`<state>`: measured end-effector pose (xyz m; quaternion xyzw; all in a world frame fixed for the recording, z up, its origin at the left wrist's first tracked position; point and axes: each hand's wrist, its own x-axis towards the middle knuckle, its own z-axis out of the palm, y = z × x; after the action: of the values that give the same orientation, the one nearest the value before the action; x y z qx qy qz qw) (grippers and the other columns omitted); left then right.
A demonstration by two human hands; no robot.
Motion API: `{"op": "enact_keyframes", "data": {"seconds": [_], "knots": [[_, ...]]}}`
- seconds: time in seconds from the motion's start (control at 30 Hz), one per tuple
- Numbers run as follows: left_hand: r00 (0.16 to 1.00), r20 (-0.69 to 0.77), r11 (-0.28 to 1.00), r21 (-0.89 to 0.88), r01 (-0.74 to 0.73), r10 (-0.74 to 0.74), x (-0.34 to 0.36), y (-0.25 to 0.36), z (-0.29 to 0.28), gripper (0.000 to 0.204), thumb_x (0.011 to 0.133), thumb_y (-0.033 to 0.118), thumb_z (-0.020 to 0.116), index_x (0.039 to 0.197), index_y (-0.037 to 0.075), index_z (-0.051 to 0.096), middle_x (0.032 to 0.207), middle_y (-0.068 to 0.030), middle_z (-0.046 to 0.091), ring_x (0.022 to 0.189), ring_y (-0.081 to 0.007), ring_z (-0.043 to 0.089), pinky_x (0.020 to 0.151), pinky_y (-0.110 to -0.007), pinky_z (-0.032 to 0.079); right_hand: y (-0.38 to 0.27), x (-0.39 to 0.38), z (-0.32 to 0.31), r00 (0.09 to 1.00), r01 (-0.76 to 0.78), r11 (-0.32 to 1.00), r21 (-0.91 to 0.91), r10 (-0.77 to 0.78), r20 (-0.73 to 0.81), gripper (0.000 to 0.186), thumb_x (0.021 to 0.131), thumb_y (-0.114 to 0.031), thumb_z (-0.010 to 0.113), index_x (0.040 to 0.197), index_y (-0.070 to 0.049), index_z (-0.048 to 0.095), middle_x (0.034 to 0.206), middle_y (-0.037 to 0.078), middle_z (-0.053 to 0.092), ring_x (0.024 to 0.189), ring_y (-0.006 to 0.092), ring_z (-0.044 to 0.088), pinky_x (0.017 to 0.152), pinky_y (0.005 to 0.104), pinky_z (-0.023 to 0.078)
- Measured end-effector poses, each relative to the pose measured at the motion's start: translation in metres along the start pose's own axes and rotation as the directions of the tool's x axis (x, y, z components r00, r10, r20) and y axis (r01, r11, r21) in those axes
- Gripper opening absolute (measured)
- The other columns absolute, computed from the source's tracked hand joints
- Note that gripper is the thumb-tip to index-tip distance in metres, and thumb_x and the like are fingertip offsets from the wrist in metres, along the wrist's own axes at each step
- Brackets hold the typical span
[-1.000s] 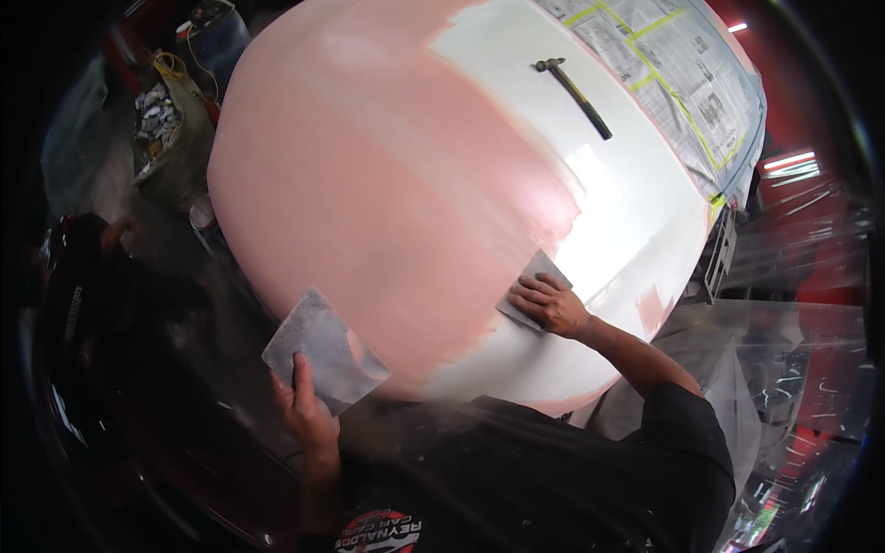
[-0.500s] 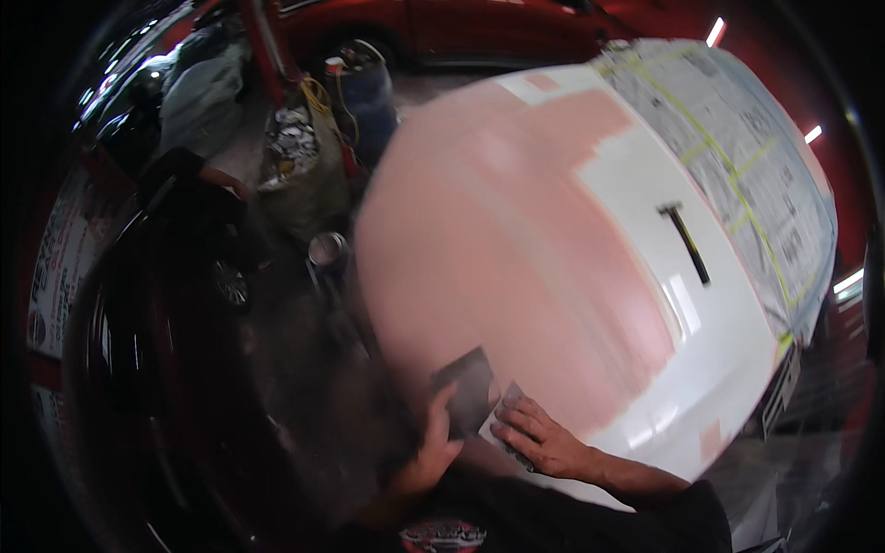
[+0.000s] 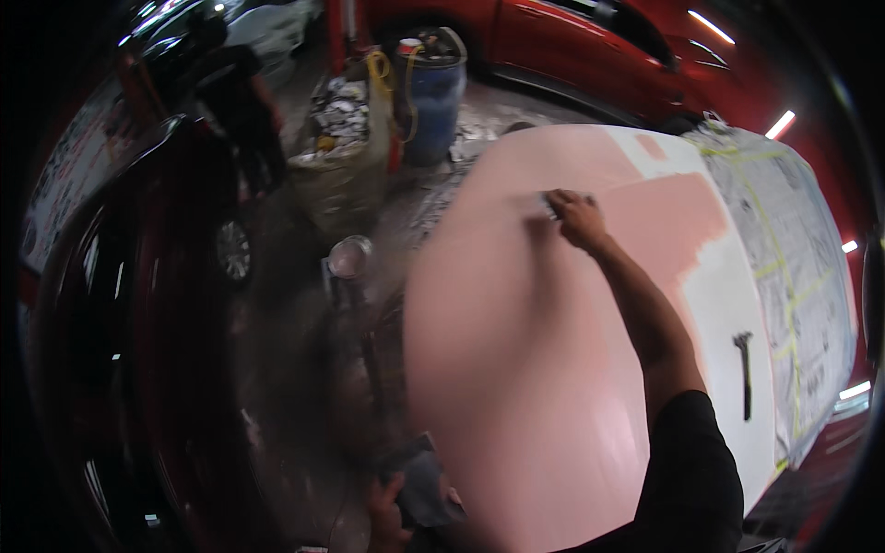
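The car hood (image 3: 516,369) before me is white, mostly coated with pink filler or primer. My right arm stretches far across it. My right hand (image 3: 581,221) is closed on a small flat sanding pad (image 3: 552,208), mostly hidden under the fingers and pressed against the pink surface. Low in the picture, beside the hood's near left edge, my left hand (image 3: 389,516) grips a dark grey sheet (image 3: 420,481) that looks like sandpaper. A black T-shaped tool (image 3: 745,376) lies on the white part of the hood.
Masking paper (image 3: 784,240) with yellow tape covers the windshield side. A dark car (image 3: 175,323) stands at left, a red car (image 3: 572,55) behind. Beyond the hood are a filled trash bag (image 3: 341,175), a blue barrel (image 3: 431,106), a can (image 3: 350,257) and another person (image 3: 240,101).
My right hand has moved from the hood's near edge to its far part with the pad. My left hand and the grey sheet have shifted down and left. The view has turned.
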<state>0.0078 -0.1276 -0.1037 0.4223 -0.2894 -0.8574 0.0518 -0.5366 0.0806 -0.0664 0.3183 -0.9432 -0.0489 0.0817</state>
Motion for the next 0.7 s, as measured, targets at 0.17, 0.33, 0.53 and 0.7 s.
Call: {"op": "enact_keyframes", "data": {"seconds": [0.17, 0.33, 0.53, 0.7], "knots": [[0.996, -0.038, 0.996, -0.043, 0.082, -0.084, -0.015, -0.018, 0.007, 0.034, 0.091, 0.009, 0.061, 0.125, 0.007, 0.057, 0.113, -0.0085, 0.066, 0.102, -0.0225, 0.067, 0.089, -0.038, 0.056, -0.014, -0.011, 0.01, 0.991, -0.048, 0.999, 0.015, 0.046, 0.127, 0.048, 0.08, -0.006, 0.054, 0.125, -0.018, 0.064, 0.136, 0.005, 0.06, 0.123, 0.0276, 0.058, 0.098, 0.0478, 0.047], [0.978, 0.106, 0.929, 0.309, -0.203, 0.178, -0.023, -0.039, 0.004, 0.038, 0.093, 0.012, 0.059, 0.13, 0.007, 0.054, 0.12, -0.0092, 0.063, 0.108, -0.0233, 0.064, 0.092, -0.04, 0.055, -0.025, -0.105, -0.034, 0.934, 0.086, 0.969, 0.231, -0.159, 0.319, 0.059, 0.066, 0.005, 0.055, 0.12, -0.016, 0.065, 0.13, 0.008, 0.064, 0.127, 0.0279, 0.054, 0.104, 0.0438, 0.042], [0.967, 0.245, 0.985, 0.138, -0.102, 0.066, -0.08, -0.045, 0.02, 0.043, 0.095, 0.017, 0.057, 0.136, 0.005, 0.051, 0.126, -0.0116, 0.059, 0.117, -0.0265, 0.059, 0.1, -0.043, 0.049, -0.034, -0.291, -0.069, 0.848, 0.225, 0.932, 0.283, -0.331, 0.415, 0.063, 0.071, -0.004, 0.062, 0.133, -0.018, 0.061, 0.14, 0.003, 0.058, 0.134, 0.0246, 0.048, 0.111, 0.0402, 0.037], [0.746, 0.569, 0.64, 0.437, -0.632, 0.348, -0.097, -0.023, 0.031, 0.05, 0.094, 0.019, 0.06, 0.14, 0.002, 0.048, 0.131, -0.0144, 0.055, 0.126, -0.0291, 0.053, 0.103, -0.043, 0.046, -0.042, -0.455, -0.102, 0.854, 0.291, 0.928, 0.233, -0.362, 0.375, 0.059, 0.072, -0.014, 0.073, 0.131, -0.019, 0.062, 0.139, -0.002, 0.058, 0.134, 0.0201, 0.048, 0.111, 0.0459, 0.035]]}}
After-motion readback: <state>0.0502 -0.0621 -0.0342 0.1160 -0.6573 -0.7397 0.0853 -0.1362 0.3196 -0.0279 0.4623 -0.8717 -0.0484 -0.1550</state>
